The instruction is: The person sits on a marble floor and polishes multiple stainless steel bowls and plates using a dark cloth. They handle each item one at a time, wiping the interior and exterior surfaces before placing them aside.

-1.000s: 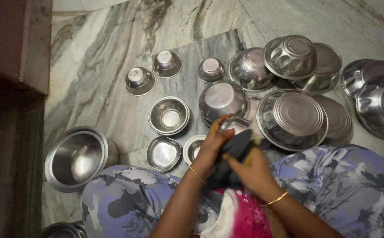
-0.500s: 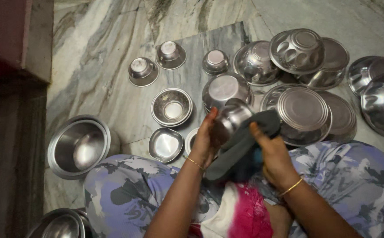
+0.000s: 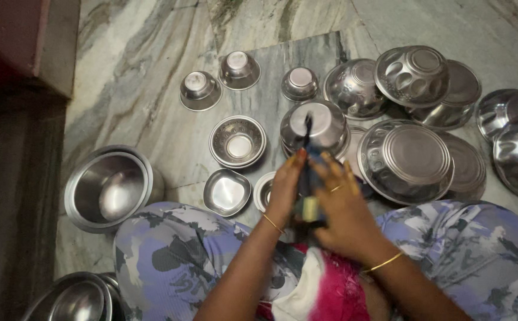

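- Left hand (image 3: pixel 287 189), lower centre of the frame: fingers curled and pressed against the dark cloth (image 3: pixel 307 156), palm turned toward the other hand; it clasps the bundle from the left side.
- Right hand (image 3: pixel 342 208), just right of it and a little lower: fingers bent over the cloth from the right, a ring showing on one finger. Both hands close on the same bundle; whether a small steel vessel sits inside it cannot be told, as the cloth and fingers cover it.
- The cloth stands between the two palms with its long axis running up the frame; a narrow tip rises past the fingertips and overlaps the inverted steel bowl (image 3: pixel 316 126) just above. A pale patch of the bundle shows low between the palms.
- Both hands touch the cloth; the left lies slightly higher along its length.
- Around them on the marble floor (image 3: pixel 152 89): a small square dish (image 3: pixel 227 192) to the left of the left hand, a perforated bowl (image 3: pixel 238 142) above that, a wide upturned basin (image 3: pixel 407 159) to the right, and a deep pot (image 3: pixel 107 187) at the left edge.
- Compared with half a second earlier: a shiny cup was then visible in the left hand, with the cloth draped slantwise toward the right; now the hands have drawn together, the cup is out of sight, and the cloth is gathered upright.
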